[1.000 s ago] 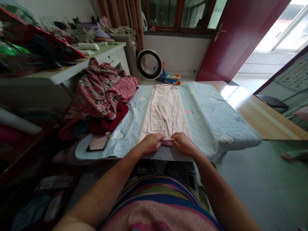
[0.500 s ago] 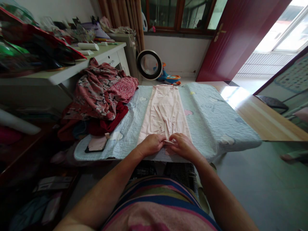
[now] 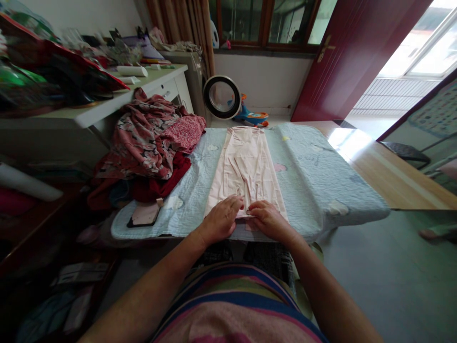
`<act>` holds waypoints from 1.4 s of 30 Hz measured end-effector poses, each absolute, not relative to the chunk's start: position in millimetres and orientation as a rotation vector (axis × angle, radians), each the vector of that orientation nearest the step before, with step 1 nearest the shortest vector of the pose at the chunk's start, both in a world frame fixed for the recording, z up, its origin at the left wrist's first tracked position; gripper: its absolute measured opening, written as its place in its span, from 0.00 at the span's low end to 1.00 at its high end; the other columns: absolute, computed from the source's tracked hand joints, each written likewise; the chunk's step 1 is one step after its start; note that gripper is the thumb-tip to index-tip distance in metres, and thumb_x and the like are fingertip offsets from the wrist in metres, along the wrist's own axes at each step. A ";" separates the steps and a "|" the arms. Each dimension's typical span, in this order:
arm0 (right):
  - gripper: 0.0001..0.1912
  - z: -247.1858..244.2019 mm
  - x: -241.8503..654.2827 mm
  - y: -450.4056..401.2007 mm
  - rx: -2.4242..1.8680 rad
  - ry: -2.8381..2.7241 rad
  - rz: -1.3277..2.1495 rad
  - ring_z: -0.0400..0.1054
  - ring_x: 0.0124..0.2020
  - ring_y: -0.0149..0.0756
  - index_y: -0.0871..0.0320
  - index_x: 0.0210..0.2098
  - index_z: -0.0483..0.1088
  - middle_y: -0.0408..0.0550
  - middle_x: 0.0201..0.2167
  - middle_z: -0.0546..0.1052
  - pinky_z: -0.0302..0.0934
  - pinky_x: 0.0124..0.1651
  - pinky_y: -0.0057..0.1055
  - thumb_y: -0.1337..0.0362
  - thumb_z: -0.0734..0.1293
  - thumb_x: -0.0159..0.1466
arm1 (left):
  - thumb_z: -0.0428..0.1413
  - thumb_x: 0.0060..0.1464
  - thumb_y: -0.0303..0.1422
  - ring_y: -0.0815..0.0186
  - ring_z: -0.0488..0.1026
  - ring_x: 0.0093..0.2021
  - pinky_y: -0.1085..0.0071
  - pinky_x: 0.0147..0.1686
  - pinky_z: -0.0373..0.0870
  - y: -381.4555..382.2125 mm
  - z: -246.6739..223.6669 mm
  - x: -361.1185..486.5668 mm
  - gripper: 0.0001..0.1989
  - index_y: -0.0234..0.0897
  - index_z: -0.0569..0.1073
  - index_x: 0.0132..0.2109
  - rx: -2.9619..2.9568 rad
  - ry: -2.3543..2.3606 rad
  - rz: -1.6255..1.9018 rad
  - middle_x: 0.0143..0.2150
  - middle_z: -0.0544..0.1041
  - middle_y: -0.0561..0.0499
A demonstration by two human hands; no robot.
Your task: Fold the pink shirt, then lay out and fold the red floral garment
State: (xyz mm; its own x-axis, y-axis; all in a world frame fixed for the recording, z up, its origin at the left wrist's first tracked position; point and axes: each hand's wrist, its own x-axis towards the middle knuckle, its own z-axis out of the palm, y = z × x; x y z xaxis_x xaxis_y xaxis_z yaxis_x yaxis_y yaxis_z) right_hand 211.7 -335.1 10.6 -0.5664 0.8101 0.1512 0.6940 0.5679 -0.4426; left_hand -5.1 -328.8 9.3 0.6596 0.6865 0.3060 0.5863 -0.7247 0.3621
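Observation:
A pale pink garment point(image 3: 246, 159) lies lengthwise on the light blue quilted cover point(image 3: 303, 166), creased down its middle. At its near edge, my left hand point(image 3: 222, 219) rests with its fingers apart over the left part of the hem, holding nothing that shows. Just to the right, my right hand point(image 3: 269, 220) is at the same edge, its thumb and fingers pressed together on the garment's hem. A small gap separates the two hands. Part of a small pink piece point(image 3: 252, 226) shows below the hem between them.
A heap of red and floral clothes point(image 3: 150, 138) covers the left side of the cover. In front of it lies a phone in a pink-and-black case point(image 3: 144, 213). A cluttered white desk point(image 3: 103, 107) is at the left; a wooden board point(image 3: 410, 181) extends right.
My left hand has let go of the hem and opened, shifting slightly left. The near edge of the garment, earlier raised between both hands, now lies flatter.

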 end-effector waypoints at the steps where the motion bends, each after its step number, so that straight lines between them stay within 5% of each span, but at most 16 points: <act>1: 0.12 10.6 212.3 -335.6 -1.226 -2.458 0.497 0.69 0.48 0.39 0.57 0.40 0.78 0.50 0.43 0.78 0.59 0.54 0.35 0.73 0.63 0.63 | 0.51 0.47 0.18 0.57 0.64 0.61 0.59 0.60 0.64 -330.8 9.7 -6.5 0.21 0.36 0.66 0.48 2.673 1.035 0.663 0.56 0.70 0.42; 5: 0.08 14.6 209.2 -338.3 -1.228 -2.419 0.520 0.69 0.47 0.39 0.58 0.38 0.77 0.50 0.42 0.78 0.59 0.53 0.35 0.70 0.64 0.64 | 0.52 0.55 0.23 0.60 0.71 0.46 0.64 0.47 0.70 -332.0 13.4 -9.4 0.06 0.38 0.68 0.37 2.699 1.090 0.573 0.42 0.74 0.47; 8: 0.05 15.6 203.4 -338.3 -1.230 -2.374 0.485 0.69 0.45 0.40 0.59 0.39 0.75 0.51 0.40 0.78 0.60 0.50 0.35 0.67 0.68 0.62 | 0.53 0.58 0.25 0.64 0.71 0.36 0.68 0.39 0.70 -328.7 12.8 -9.6 0.04 0.38 0.69 0.35 2.634 1.117 0.543 0.33 0.74 0.51; 15: 0.07 6.5 201.8 -327.0 -1.169 -2.278 0.624 0.70 0.41 0.35 0.59 0.33 0.73 0.49 0.37 0.77 0.61 0.46 0.29 0.73 0.64 0.64 | 0.54 0.58 0.26 0.57 0.66 0.57 0.59 0.57 0.63 -341.0 9.1 -3.6 0.08 0.38 0.74 0.43 2.900 1.099 0.835 0.55 0.72 0.45; 22: 0.08 9.1 203.3 -322.4 -1.213 -2.244 0.710 0.70 0.39 0.35 0.60 0.35 0.75 0.48 0.35 0.78 0.60 0.44 0.30 0.71 0.63 0.65 | 0.58 0.58 0.38 0.54 0.59 0.61 0.51 0.64 0.49 -347.8 -6.1 8.2 0.07 0.44 0.79 0.38 3.038 0.993 0.703 0.60 0.69 0.51; 31: 0.09 12.6 206.6 -324.9 -1.148 -2.246 0.759 0.70 0.40 0.35 0.60 0.31 0.75 0.50 0.37 0.77 0.61 0.46 0.31 0.68 0.64 0.66 | 0.56 0.58 0.31 0.58 0.61 0.59 0.54 0.67 0.44 -354.2 -20.0 15.7 0.08 0.42 0.79 0.43 3.155 1.050 0.831 0.57 0.72 0.49; 37: 0.08 15.3 210.9 -332.5 -1.166 -2.307 0.715 0.70 0.45 0.36 0.59 0.36 0.76 0.51 0.43 0.77 0.62 0.51 0.33 0.70 0.63 0.66 | 0.56 0.59 0.30 0.58 0.64 0.57 0.54 0.64 0.53 -357.7 -23.9 9.0 0.09 0.39 0.77 0.46 3.126 1.112 0.931 0.55 0.73 0.47; 42: 0.05 14.7 211.5 -341.4 -1.182 -2.446 0.666 0.68 0.51 0.42 0.58 0.33 0.76 0.53 0.47 0.75 0.59 0.57 0.41 0.66 0.68 0.63 | 0.52 0.62 0.28 0.58 0.70 0.49 0.60 0.50 0.68 -359.8 -25.1 4.9 0.06 0.35 0.75 0.41 3.102 1.021 0.692 0.44 0.76 0.45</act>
